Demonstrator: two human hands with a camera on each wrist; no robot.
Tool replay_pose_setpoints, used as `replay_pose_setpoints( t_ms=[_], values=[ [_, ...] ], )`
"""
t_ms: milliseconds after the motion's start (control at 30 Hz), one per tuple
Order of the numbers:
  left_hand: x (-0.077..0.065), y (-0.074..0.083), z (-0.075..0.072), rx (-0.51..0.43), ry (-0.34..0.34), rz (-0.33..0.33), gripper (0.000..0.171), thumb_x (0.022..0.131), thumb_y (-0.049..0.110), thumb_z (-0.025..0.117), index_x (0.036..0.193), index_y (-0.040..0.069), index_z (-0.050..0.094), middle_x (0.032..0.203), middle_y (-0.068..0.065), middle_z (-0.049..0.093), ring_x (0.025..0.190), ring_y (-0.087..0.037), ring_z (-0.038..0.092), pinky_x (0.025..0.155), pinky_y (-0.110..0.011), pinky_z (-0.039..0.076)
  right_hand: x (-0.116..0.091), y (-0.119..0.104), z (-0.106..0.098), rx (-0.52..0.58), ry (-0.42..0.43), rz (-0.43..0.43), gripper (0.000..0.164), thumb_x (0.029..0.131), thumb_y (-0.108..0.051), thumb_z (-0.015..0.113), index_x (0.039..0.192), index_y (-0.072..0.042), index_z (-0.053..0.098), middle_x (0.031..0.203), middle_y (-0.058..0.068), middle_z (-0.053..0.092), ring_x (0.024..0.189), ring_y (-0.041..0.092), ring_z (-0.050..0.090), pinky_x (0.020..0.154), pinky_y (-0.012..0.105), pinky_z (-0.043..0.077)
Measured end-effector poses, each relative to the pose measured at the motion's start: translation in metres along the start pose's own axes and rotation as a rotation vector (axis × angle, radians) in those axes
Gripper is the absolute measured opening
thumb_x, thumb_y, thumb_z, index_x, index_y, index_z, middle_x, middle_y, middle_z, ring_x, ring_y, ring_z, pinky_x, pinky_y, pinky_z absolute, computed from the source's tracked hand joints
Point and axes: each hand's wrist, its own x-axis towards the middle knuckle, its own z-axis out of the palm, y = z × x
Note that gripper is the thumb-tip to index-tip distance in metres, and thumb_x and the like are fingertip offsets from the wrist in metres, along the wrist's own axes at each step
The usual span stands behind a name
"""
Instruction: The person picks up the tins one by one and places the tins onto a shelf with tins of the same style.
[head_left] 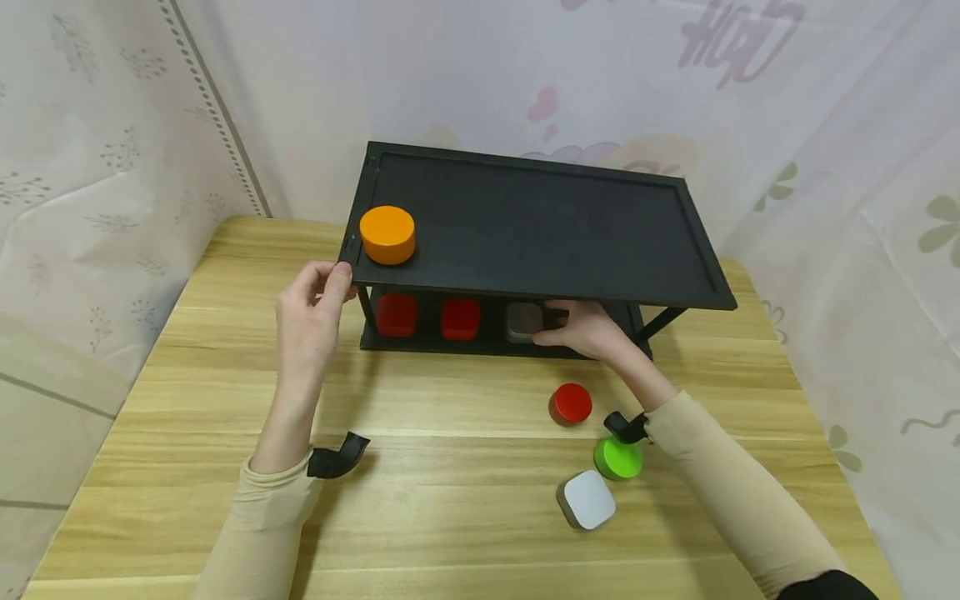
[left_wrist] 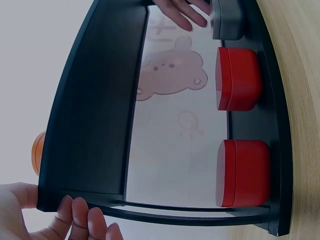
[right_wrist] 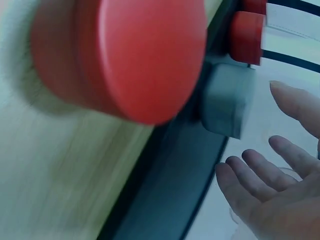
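At its left front corner, the black two-tier shelf [head_left: 540, 225] is pinched by my left hand [head_left: 309, 312], thumb on top and fingertips underneath. My right hand [head_left: 585, 327] reaches between the tiers beside a grey square tin [head_left: 522, 321] on the lower tier. In the right wrist view, the fingers of that hand [right_wrist: 270, 185] are spread and apart from the grey tin [right_wrist: 225, 100]. Left of the tin stand two red square tins, one in the middle [head_left: 461, 319] and one at the left end [head_left: 396, 315]. An orange round tin [head_left: 387, 236] sits on the top tier.
On the wooden table [head_left: 450, 517] in front of the shelf lie a red round tin [head_left: 572, 404], a green round tin [head_left: 618, 458] partly under the right wrist strap, and a silver square tin [head_left: 587, 500]. Printed cloth [head_left: 480, 75] hangs behind.
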Motion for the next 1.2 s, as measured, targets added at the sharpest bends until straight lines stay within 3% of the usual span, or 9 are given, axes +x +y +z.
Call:
replay_pose_setpoints(
  t_ms=[267, 433, 767, 933, 1200],
  values=[
    [0.000, 0.001, 0.001, -0.008, -0.007, -0.008, 0.040, 0.092, 0.044, 0.056, 0.096, 0.005, 0.064, 0.082, 0.002, 0.062, 0.081, -0.013, 0.061, 0.073, -0.026, 0.039, -0.032, 0.004, -0.013, 0.022, 0.054, -0.185, 0.071, 0.078, -0.027, 0.077, 0.139, -0.013, 0.046, 0.145, 0.008, 0.044, 0.132, 0.029, 0.045, 0.105, 0.048, 0.042],
    [0.001, 0.003, 0.000, 0.000, -0.013, -0.006, 0.040, 0.092, 0.045, 0.056, 0.096, 0.006, 0.064, 0.081, 0.003, 0.063, 0.079, -0.010, 0.060, 0.072, -0.026, 0.038, -0.055, 0.014, -0.015, 0.022, 0.072, -0.247, 0.070, 0.079, -0.031, 0.076, 0.141, -0.018, 0.045, 0.144, 0.003, 0.048, 0.131, 0.025, 0.045, 0.106, 0.049, 0.041],
    [0.000, 0.001, 0.001, -0.021, -0.019, -0.029, 0.039, 0.092, 0.043, 0.056, 0.096, 0.005, 0.063, 0.083, 0.002, 0.062, 0.082, -0.012, 0.060, 0.075, -0.026, 0.040, -0.116, 0.009, -0.019, 0.059, 0.089, -0.286, 0.067, 0.080, -0.018, 0.076, 0.139, -0.011, 0.046, 0.139, 0.006, 0.052, 0.127, 0.026, 0.050, 0.107, 0.045, 0.039],
    [0.001, 0.002, 0.002, -0.035, -0.014, -0.024, 0.038, 0.093, 0.040, 0.056, 0.097, 0.003, 0.063, 0.081, 0.003, 0.062, 0.081, -0.012, 0.061, 0.079, -0.025, 0.044, -0.128, 0.028, -0.015, 0.061, 0.056, -0.262, 0.069, 0.079, -0.028, 0.076, 0.139, -0.021, 0.045, 0.138, -0.008, 0.051, 0.131, 0.017, 0.047, 0.110, 0.039, 0.036],
    [0.001, 0.003, 0.004, -0.061, -0.001, 0.001, 0.034, 0.094, 0.034, 0.056, 0.095, 0.000, 0.063, 0.077, 0.003, 0.062, 0.079, -0.016, 0.061, 0.081, -0.021, 0.049, -0.140, 0.062, -0.004, 0.063, 0.022, -0.291, 0.073, 0.077, -0.040, 0.076, 0.141, -0.028, 0.042, 0.142, -0.009, 0.048, 0.131, 0.011, 0.046, 0.106, 0.048, 0.040]
  ],
)
